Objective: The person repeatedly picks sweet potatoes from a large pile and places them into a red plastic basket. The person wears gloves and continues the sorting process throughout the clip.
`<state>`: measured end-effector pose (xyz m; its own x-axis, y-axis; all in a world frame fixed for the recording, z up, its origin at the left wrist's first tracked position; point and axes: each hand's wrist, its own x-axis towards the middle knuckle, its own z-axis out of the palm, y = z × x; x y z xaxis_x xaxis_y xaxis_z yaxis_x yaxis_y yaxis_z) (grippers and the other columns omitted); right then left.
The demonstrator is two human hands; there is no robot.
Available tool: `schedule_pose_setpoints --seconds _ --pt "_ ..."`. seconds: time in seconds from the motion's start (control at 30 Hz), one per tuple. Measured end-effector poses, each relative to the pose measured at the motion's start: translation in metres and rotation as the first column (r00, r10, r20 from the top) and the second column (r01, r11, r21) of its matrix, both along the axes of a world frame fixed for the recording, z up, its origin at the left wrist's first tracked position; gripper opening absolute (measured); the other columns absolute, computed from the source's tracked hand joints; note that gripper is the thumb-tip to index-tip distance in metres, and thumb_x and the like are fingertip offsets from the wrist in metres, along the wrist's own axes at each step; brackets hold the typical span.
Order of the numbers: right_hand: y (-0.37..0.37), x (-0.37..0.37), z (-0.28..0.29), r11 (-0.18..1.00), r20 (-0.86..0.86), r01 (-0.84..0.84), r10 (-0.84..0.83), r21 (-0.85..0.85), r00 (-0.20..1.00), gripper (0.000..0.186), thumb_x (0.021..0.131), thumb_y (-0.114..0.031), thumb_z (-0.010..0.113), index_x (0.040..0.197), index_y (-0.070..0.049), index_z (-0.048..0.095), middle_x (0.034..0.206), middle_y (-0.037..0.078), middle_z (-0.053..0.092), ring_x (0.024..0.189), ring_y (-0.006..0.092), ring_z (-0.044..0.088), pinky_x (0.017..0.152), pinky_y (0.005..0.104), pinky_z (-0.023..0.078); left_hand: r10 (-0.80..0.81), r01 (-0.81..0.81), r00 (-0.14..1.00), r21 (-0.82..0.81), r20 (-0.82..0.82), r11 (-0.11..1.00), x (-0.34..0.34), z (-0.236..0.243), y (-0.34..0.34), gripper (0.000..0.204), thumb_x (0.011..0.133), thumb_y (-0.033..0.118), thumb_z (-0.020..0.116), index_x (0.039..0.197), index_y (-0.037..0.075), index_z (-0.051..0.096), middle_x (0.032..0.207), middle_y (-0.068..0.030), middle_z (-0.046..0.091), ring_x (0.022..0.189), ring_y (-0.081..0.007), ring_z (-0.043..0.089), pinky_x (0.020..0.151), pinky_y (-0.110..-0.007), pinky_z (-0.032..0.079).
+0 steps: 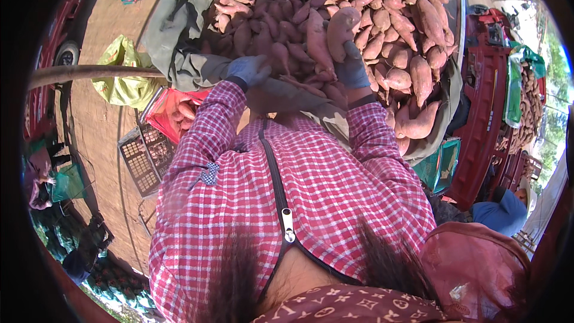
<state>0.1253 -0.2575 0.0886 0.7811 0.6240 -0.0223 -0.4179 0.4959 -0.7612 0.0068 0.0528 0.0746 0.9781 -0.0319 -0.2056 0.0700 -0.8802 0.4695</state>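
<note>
A large heap of sweet potatoes (pixel 287 21) lies in front of me on a grey-green cloth (pixel 179 21). My right hand (pixel 353 73), in a blue-grey glove, is closed round the lower end of a thick, curved sweet potato (pixel 344 24), with the thumb along its side. It holds this one over the heap, beside a long sweet potato (pixel 318 39). At the heap's near left edge, my left hand (pixel 250 70), gloved alike, rests by the folded cloth with its fingers curled in. Whatever those fingers may hold is hidden.
Left of me stand a red bag (pixel 170 121) with sweet potatoes, a dark plastic crate (pixel 139 167) and a yellow-green sack (pixel 122 87). A wooden pole (pixel 95 73) juts out leftward. Red trucks (pixel 478 107) are parked at right, near a person in blue (pixel 501 211).
</note>
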Motion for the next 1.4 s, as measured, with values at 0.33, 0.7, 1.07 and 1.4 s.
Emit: schedule_pose_setpoints --seconds 0.33,0.7,1.07,1.4 --pt "0.094 -0.048 0.108 0.855 0.326 -0.192 0.377 -0.481 0.867 0.087 0.084 -0.05 0.079 0.147 0.003 0.05 0.138 0.01 0.062 0.123 0.0227 0.061 0.104 0.0367 0.051 0.199 0.174 0.959 -0.972 0.203 0.155 -0.011 0.085 -0.03 0.105 0.089 0.038 0.086 0.168 0.014 0.022 0.163 -0.01 0.041 0.151 -0.0235 0.038 0.124 -0.042 0.034" --pt "0.178 -0.092 0.075 0.833 0.648 -0.145 0.514 -0.534 0.563 0.043 0.109 -0.035 0.058 0.139 -0.005 0.056 0.13 0.011 0.061 0.116 0.0232 0.061 0.1 0.0375 0.052 0.691 0.177 0.718 -0.982 0.081 -0.069 -0.083 0.096 0.004 0.097 0.091 0.036 0.084 0.167 0.013 0.027 0.156 -0.0078 0.048 0.144 -0.0213 0.046 0.119 -0.039 0.04" --pt "0.194 -0.097 0.069 0.888 0.499 -0.229 0.419 -0.399 0.759 0.053 0.104 -0.021 0.061 0.152 -0.003 0.046 0.142 0.012 0.058 0.126 0.0219 0.06 0.105 0.0356 0.052 0.457 0.181 0.852 -0.963 0.255 0.201 -0.089 0.088 0.042 0.091 0.099 0.044 0.075 0.168 0.011 0.025 0.158 -0.0107 0.049 0.144 -0.0227 0.045 0.121 -0.038 0.037" --pt "0.092 0.015 0.018 0.807 0.467 0.266 0.013 -0.527 0.884 0.06 0.09 -0.022 0.079 0.144 -0.004 0.058 0.127 0.01 0.067 0.111 0.0199 0.066 0.09 0.035 0.057 -0.038 0.046 0.998 0.173 -0.047 0.984 -0.035 0.017 0.041 0.087 0.089 0.068 0.062 0.159 0.02 0.045 0.171 -0.0165 0.031 0.16 -0.0389 0.021 0.126 -0.067 0.008"
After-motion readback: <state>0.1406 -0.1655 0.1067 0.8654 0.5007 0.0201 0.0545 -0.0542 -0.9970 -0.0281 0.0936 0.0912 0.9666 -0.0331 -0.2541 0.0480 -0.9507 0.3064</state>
